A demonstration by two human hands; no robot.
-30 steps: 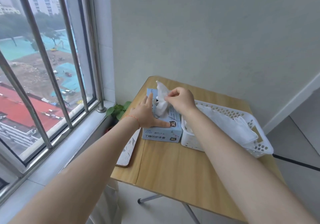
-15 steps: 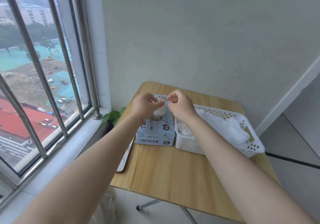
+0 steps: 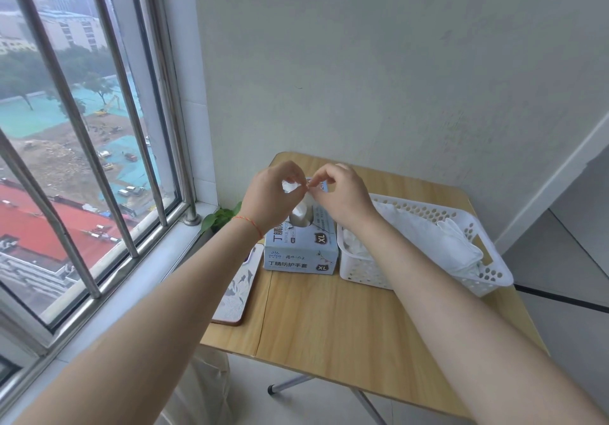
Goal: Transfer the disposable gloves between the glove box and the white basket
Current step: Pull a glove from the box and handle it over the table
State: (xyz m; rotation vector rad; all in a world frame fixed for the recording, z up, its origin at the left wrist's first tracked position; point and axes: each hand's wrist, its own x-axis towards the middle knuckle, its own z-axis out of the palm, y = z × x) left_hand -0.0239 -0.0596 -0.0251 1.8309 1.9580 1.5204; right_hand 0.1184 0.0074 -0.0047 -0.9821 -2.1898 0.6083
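A light blue glove box (image 3: 301, 253) marked XL stands on the wooden table, with a white disposable glove (image 3: 301, 212) sticking up out of its top slot. My left hand (image 3: 270, 197) and my right hand (image 3: 342, 197) are both just above the box and pinch the upper end of that glove between thumb and fingertips, close together. Right of the box, touching it, stands the white perforated basket (image 3: 487, 276), which holds several white gloves (image 3: 438, 240).
The small wooden table (image 3: 329, 322) stands in a corner against a grey wall. A patterned flat object (image 3: 239, 286) lies on the table's left leaf. Green plant leaves (image 3: 220, 215) show by the windowsill. A barred window (image 3: 82, 134) fills the left side.
My left hand left the top of the box, rose and took hold of the glove's upper end beside my right hand. The glove now hangs lower between both hands.
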